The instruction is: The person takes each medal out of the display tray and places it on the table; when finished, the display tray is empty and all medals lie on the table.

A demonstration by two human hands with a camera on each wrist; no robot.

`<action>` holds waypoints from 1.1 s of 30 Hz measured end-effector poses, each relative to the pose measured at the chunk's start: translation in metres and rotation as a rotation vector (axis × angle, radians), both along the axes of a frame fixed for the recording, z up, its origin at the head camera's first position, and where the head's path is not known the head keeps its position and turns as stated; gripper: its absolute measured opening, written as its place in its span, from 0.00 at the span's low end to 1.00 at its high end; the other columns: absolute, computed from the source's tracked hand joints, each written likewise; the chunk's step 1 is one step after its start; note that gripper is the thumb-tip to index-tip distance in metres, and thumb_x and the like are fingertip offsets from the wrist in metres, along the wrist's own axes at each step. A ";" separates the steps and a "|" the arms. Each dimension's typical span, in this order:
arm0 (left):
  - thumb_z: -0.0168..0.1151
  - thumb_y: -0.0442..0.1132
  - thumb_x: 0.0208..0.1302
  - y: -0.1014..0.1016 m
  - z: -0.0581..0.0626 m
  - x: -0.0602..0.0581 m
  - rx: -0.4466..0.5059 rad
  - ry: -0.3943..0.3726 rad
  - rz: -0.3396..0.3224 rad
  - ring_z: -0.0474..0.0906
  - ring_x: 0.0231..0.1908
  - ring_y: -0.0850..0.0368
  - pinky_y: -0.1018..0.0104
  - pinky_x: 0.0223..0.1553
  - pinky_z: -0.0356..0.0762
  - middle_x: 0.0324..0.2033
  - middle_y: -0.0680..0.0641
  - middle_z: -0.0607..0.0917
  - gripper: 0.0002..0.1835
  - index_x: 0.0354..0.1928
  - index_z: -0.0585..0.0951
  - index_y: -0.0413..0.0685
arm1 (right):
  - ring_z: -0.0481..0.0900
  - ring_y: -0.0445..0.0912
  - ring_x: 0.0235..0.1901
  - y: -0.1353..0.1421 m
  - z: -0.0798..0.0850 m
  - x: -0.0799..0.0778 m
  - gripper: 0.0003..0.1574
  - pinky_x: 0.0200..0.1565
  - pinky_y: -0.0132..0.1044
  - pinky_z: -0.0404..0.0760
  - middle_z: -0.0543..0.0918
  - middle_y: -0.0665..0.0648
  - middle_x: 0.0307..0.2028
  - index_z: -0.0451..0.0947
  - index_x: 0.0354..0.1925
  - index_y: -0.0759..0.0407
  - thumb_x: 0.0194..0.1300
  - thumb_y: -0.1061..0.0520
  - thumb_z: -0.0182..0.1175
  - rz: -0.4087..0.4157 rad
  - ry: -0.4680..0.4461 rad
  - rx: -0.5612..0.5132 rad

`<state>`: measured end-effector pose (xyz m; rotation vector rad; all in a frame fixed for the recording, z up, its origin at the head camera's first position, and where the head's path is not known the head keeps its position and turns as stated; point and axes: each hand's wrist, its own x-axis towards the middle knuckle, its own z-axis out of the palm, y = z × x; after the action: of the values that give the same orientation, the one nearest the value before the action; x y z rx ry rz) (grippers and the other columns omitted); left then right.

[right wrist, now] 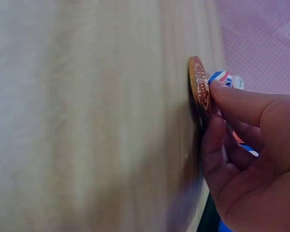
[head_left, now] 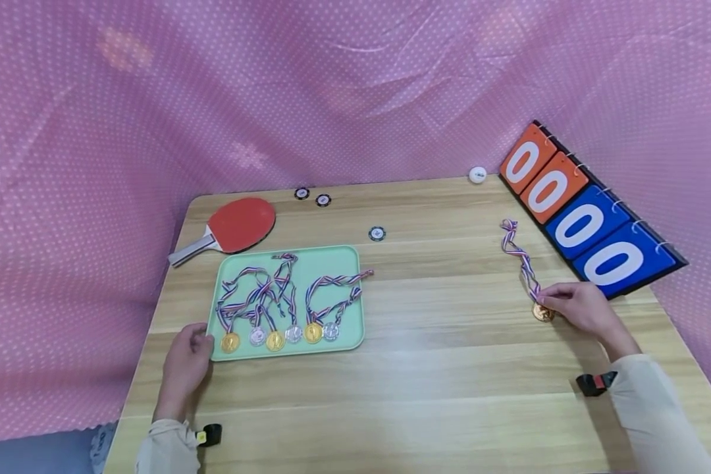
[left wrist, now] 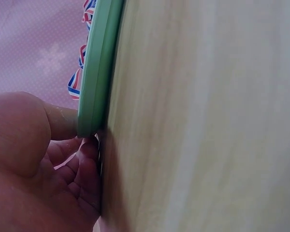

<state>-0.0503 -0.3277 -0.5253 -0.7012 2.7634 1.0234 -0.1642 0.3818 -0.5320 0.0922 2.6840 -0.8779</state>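
A light green tray (head_left: 284,257) holds several gold and silver medals, with their striped ribbons tangled behind them; one gold medal (head_left: 230,342) lies nearest the left hand. My left hand (head_left: 187,362) grips the tray's near left corner, its thumb against the rim (left wrist: 93,96) and its other fingers curled low beside the table. Over on the right, my right hand (head_left: 580,308) pinches a bronze-coloured medal (head_left: 543,312) by the ribbon end. That medal (right wrist: 200,84) is slightly tilted up in the right wrist view. Its red, white and blue ribbon (head_left: 518,253) trails away across the wood.
Behind the tray lies a red table tennis bat (head_left: 241,226). Poker chips (head_left: 377,234) are scattered toward the back, and a white ball (head_left: 477,174) sits at the far edge. A flip scoreboard (head_left: 575,210) showing zeros stands at the right. Pink dotted cloth (head_left: 355,99) surrounds the wooden table (head_left: 426,388).
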 end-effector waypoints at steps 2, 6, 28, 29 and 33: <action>0.44 0.49 0.74 0.000 -0.001 -0.001 0.007 -0.007 0.006 0.72 0.50 0.45 0.56 0.46 0.70 0.52 0.37 0.76 0.27 0.69 0.64 0.42 | 0.75 0.40 0.33 0.000 -0.002 0.001 0.24 0.32 0.31 0.73 0.87 0.59 0.43 0.84 0.47 0.56 0.65 0.39 0.61 -0.007 0.015 0.004; 0.44 0.49 0.74 -0.001 -0.001 0.003 0.011 -0.006 0.016 0.72 0.50 0.45 0.56 0.46 0.70 0.52 0.37 0.76 0.28 0.70 0.64 0.43 | 0.76 0.35 0.30 -0.003 -0.004 0.002 0.22 0.31 0.29 0.72 0.87 0.58 0.40 0.85 0.44 0.55 0.66 0.41 0.61 -0.003 0.093 0.015; 0.46 0.46 0.74 -0.001 0.000 -0.004 0.018 0.054 -0.008 0.72 0.49 0.45 0.52 0.50 0.70 0.50 0.38 0.76 0.26 0.68 0.66 0.41 | 0.81 0.33 0.32 -0.011 0.012 0.005 0.35 0.32 0.30 0.80 0.84 0.34 0.32 0.77 0.58 0.57 0.64 0.35 0.59 -0.198 -0.008 -0.151; 0.46 0.46 0.74 -0.002 0.000 -0.003 0.019 0.053 -0.008 0.72 0.49 0.45 0.52 0.50 0.71 0.50 0.38 0.76 0.26 0.68 0.66 0.41 | 0.81 0.34 0.32 -0.016 0.016 0.004 0.35 0.32 0.31 0.80 0.83 0.34 0.32 0.76 0.58 0.57 0.64 0.35 0.58 -0.204 -0.013 -0.162; 0.47 0.46 0.74 -0.002 -0.002 -0.002 0.036 0.056 0.002 0.72 0.48 0.46 0.55 0.49 0.70 0.50 0.38 0.76 0.25 0.68 0.66 0.41 | 0.79 0.30 0.32 -0.045 0.034 -0.004 0.33 0.31 0.28 0.79 0.84 0.37 0.34 0.78 0.57 0.56 0.64 0.36 0.59 -0.149 0.067 -0.152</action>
<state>-0.0521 -0.3296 -0.5273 -0.6807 2.7848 1.1065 -0.1681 0.3367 -0.4982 0.2351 2.6882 -1.1465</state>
